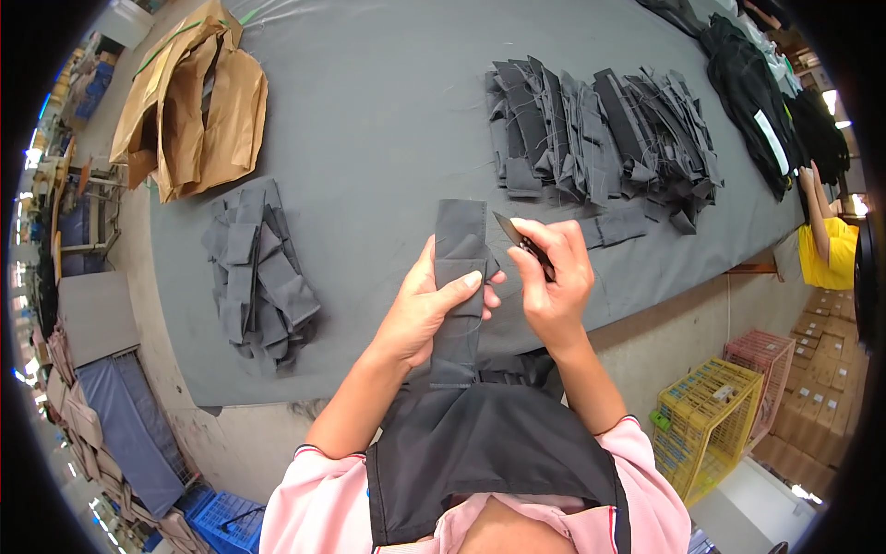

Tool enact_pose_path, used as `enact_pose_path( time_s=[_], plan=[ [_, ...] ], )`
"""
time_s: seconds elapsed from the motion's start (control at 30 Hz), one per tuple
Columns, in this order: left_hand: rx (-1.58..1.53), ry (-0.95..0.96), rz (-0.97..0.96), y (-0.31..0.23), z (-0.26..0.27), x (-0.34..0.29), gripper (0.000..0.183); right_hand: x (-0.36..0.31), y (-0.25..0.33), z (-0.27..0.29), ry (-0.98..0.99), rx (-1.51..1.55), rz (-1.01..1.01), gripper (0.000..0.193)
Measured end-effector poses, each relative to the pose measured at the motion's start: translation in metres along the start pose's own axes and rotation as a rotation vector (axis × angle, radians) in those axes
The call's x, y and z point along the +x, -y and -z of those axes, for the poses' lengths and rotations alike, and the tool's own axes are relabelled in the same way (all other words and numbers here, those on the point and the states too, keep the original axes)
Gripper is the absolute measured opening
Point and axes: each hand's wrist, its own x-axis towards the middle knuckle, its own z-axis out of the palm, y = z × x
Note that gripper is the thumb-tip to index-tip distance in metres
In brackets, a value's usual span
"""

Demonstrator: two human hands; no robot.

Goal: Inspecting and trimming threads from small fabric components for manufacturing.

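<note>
My left hand [426, 300] is closed round a dark grey fabric strip [460, 222], its thumb pressed on the front and its fingertips showing at the far side. The strip runs upright from near my apron to above the hand, with a folded piece across its middle. Just right of it, my right hand [556, 282] grips small black thread snips [523, 246], pointed up and left toward the strip's edge. The blades stand slightly apart from the cloth. Fingers cover most of the snips' handle.
A heap of grey strips [258, 277] lies on the grey-covered table [369, 120] at left. Rows of frayed strips [591, 138] lie at right, behind a single strip [618, 227]. A brown paper bag [198, 111] stands far left. A person in a yellow top [831, 249] is at far right.
</note>
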Motion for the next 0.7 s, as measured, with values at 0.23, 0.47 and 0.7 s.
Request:
enact_pose_path(
  time_s=[0.23, 0.47, 0.7],
  plan=[
    [0.107, -0.02, 0.016, 0.011, 0.009, -0.004, 0.06, -0.005, 0.012, 0.006, 0.192, 0.003, 0.048, 0.028],
    [0.008, -0.069, 0.03, 0.016, 0.016, -0.01, 0.064, -0.017, 0.013, 0.007, 0.143, 0.152, -0.108, 0.029],
    [0.008, -0.026, -0.003, 0.015, 0.02, -0.003, 0.054, -0.03, 0.005, 0.012, 0.156, 0.031, -0.02, 0.028]
  ],
)
